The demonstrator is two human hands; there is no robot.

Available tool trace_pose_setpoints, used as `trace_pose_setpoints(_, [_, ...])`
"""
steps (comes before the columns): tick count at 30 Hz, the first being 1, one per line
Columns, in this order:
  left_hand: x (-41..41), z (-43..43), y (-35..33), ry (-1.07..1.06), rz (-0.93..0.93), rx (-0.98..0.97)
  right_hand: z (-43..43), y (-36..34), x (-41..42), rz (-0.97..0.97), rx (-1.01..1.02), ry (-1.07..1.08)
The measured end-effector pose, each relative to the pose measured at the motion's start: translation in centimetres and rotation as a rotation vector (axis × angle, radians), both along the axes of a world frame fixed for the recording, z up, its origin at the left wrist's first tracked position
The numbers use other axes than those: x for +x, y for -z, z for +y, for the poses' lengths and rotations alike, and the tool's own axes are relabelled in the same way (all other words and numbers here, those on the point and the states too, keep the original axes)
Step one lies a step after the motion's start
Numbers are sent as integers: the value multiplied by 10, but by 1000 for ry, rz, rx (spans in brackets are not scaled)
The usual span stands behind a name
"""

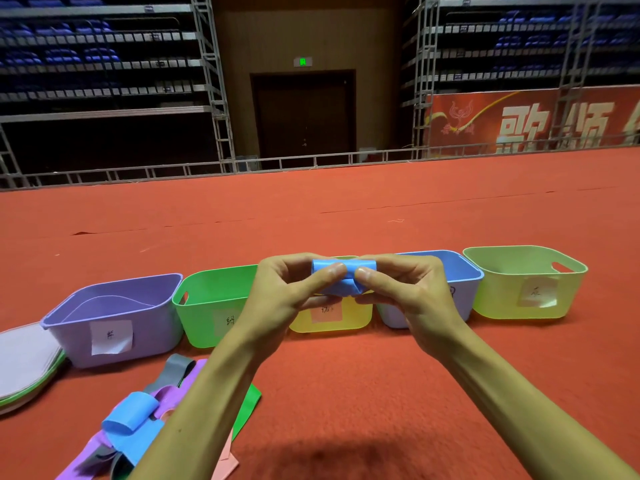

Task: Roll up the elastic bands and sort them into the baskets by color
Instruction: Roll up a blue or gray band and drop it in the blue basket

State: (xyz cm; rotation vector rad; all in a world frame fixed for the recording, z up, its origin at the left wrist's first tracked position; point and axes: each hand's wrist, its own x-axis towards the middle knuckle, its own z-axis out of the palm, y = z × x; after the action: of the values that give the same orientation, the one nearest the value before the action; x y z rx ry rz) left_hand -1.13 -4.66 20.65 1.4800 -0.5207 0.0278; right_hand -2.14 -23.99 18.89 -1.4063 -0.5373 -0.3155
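Blue band (341,277), soft and springy, sits rolled above the 5 baskets (114,306), pinched by left hand (287,289) and right hand (405,289); hold both ends or it may unroll.

Five baskets (purple (152,327), green (204,320), yellow (356,317), blue (464,271), lime (502,296)), two hands (277,296), one rolled blue band (341,278), and an uncountable tangle of loose bands (138,417).

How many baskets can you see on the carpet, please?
5, in one row, left to right: purple basket, green basket, yellow basket, blue basket, lime basket; yellow and blue are partly covered. More may lie outside the frame.
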Motion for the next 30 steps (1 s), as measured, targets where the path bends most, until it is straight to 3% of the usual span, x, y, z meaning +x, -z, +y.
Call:
trace_pose_setpoints(8, [-1, -4, 3, -52, -102, -21, -5, 1, 1, 133, 2, -82])
trace_pose_setpoints(13, [-1, -8, 12, -81, -98, -17, -1, 6, -1, 82, -3, 54])
trace_pose_setpoints(19, [-1, -11, 24, 12, 126, -195, -3, 21, -5, -38, 26, 70])
trace_pose_setpoints(25, [-2, -34, 49, 40, 433, -566, -1, 48, -1, -100, 40, 174])
trace_pose_setpoints(28, [-1, -44, 67, 0, 474, -645, -3, 65, 4, -131, -7, 235])
trace_pose_setpoints(30, [0, -47, 78, -113, 387, -560, -5, 80, 7, -198, -122, 337])
